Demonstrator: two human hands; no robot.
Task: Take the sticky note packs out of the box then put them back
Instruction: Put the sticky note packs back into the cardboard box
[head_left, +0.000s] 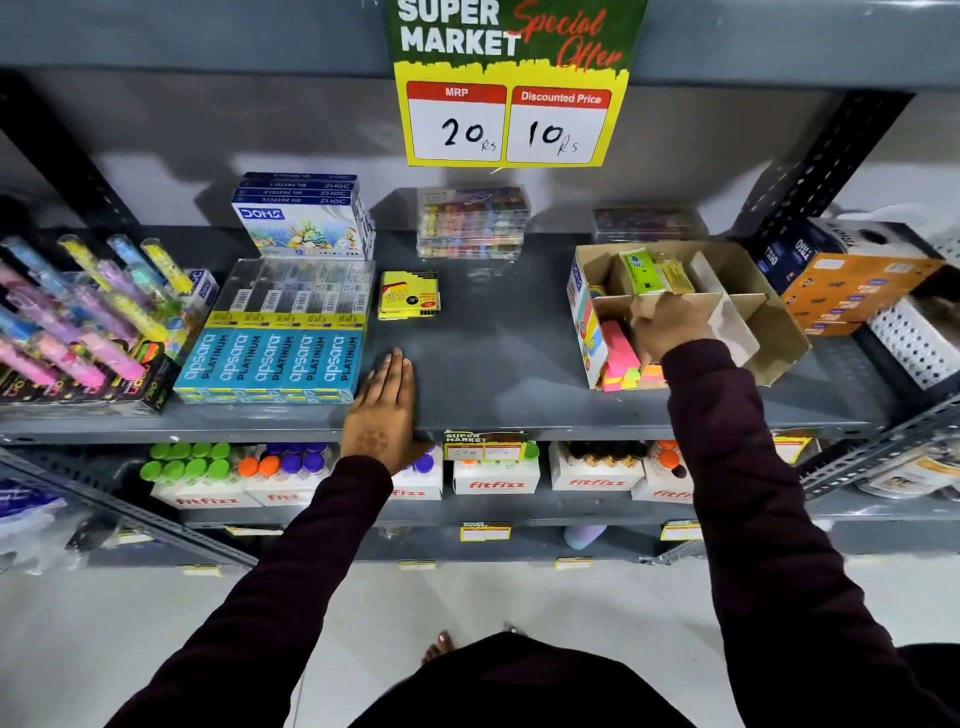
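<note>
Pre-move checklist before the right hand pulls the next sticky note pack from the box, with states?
1. Right hand inside the cardboard box: ok.
2. Right hand has a pack gripped: cannot tell, fingers hidden by the divider.
3. Packs left in the box: ok, green pack and pink and orange packs visible.
4. Bare shelf for set-down between the box and the yellow pack: ok.
5. Left hand free: ok, flat on the shelf edge, holding nothing.
6. Box steadied: not ok, tilted, no hand bracing it.
</note>
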